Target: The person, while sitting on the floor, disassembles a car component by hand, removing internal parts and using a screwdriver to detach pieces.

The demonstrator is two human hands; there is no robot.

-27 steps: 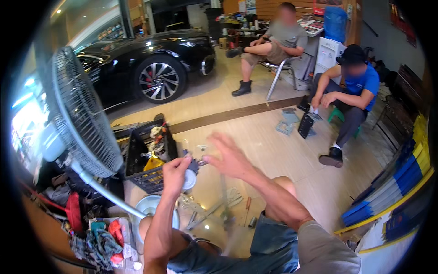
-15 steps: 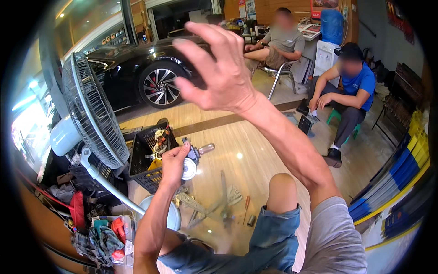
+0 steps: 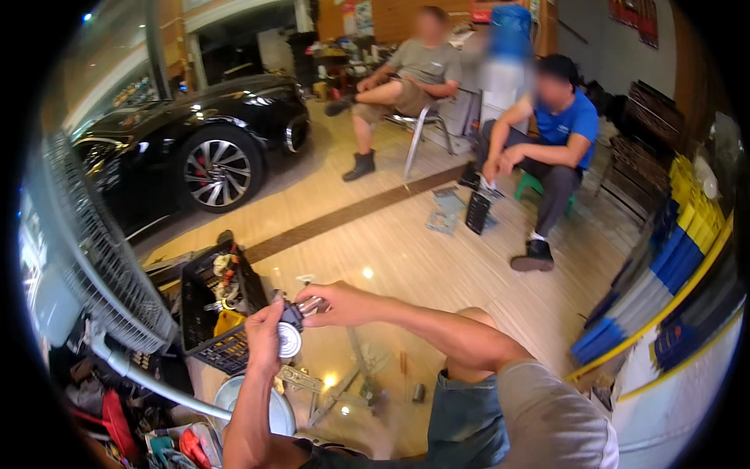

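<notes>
R hand (image 3: pixel 336 304) back — on mech. part (image 3: pixel 291 316) (L hand (image 3: pixel 264 331) too)

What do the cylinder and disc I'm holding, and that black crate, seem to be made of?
Cylinder at your right hand: probably polished metal, from its bright glints. Disc beside your left hand: pale, ringed, perhaps plastic or painted metal; unclear which. Crate: likely matte moulded plastic, given its black lattice walls.

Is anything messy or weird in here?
Yes, loose metal parts lie scattered on the floor, which looks untidy with a black crate nearby. The dark device between the left hand and right hand shows no clear damage.
</notes>
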